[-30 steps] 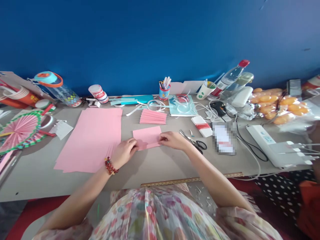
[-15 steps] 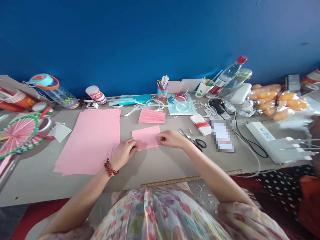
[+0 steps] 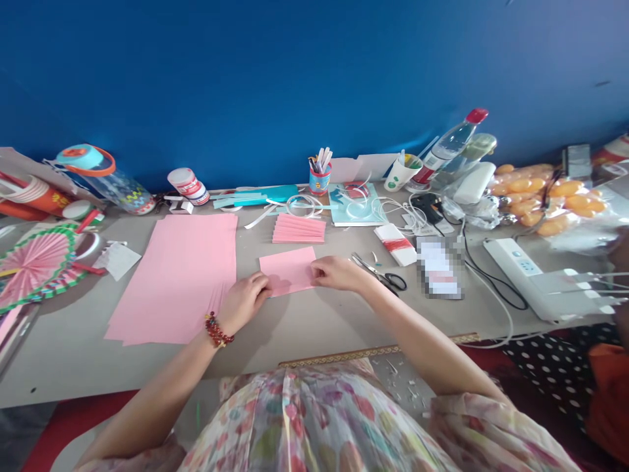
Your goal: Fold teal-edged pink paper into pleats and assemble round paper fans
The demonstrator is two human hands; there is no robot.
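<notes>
A small pink paper sheet [image 3: 287,267] lies on the grey table [image 3: 314,321] in front of me. My left hand [image 3: 244,301] pinches its near left edge, fingers closed on the fold. My right hand [image 3: 338,273] pinches the near right edge the same way. A red bead bracelet [image 3: 216,330] sits on my left wrist. A pleated pink paper piece [image 3: 299,229] lies just behind the sheet. A stack of large pink sheets [image 3: 177,275] lies to the left of my left hand.
Scissors [image 3: 383,275] lie right of my right hand, beside a phone [image 3: 437,267] and a white power strip [image 3: 535,278]. A pen cup [image 3: 319,177], bottles [image 3: 449,147], a paper cup [image 3: 400,174] and a bag of oranges [image 3: 545,203] line the back. Finished paper fans [image 3: 34,259] lie far left.
Both hands stay pinched on the small pink sheet. Only the view has shifted slightly; nothing on the table has moved.
</notes>
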